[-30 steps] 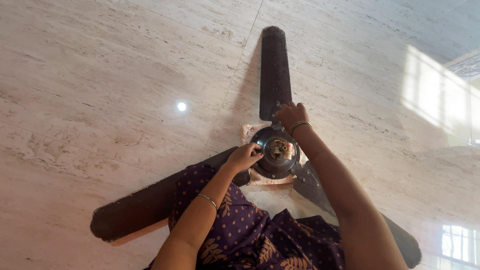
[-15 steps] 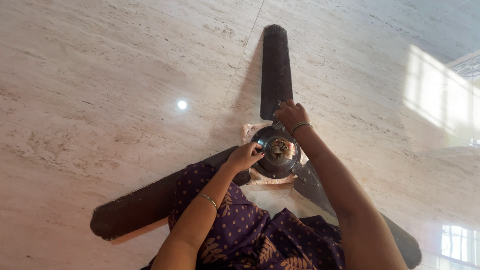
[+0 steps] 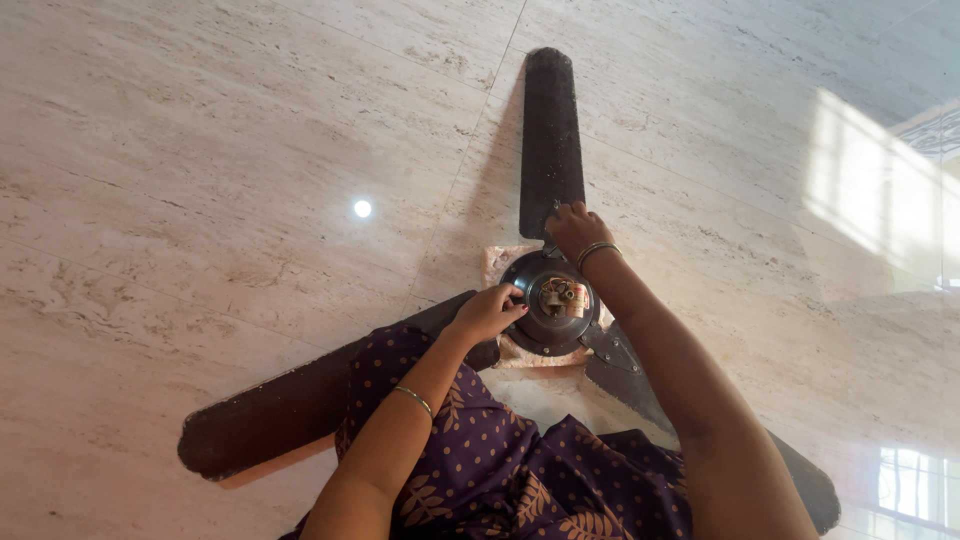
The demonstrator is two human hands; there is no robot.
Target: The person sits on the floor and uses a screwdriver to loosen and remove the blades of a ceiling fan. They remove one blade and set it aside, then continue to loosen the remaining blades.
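While the fan (image 3: 548, 300) lies on the floor (image 3: 200, 200), both hands work it.
Left hand (image 3: 487, 313) curls on its hub; right hand (image 3: 577, 228) pinches the blade (image 3: 551, 140) base.

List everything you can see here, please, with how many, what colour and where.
ceiling fan: one, dark brown, lying on the floor, round motor hub at centre
fan blades: three, dark brown, spreading up, lower left and lower right from the hub
pad: one, pale pinkish, under the hub
floor: pale marble tiles with glare spots
patterned cloth: purple with tan dots and leaves, bottom centre
bangles: one thin metal band on each wrist
left hand: on the hub's left rim
right hand: at the base of the upper blade
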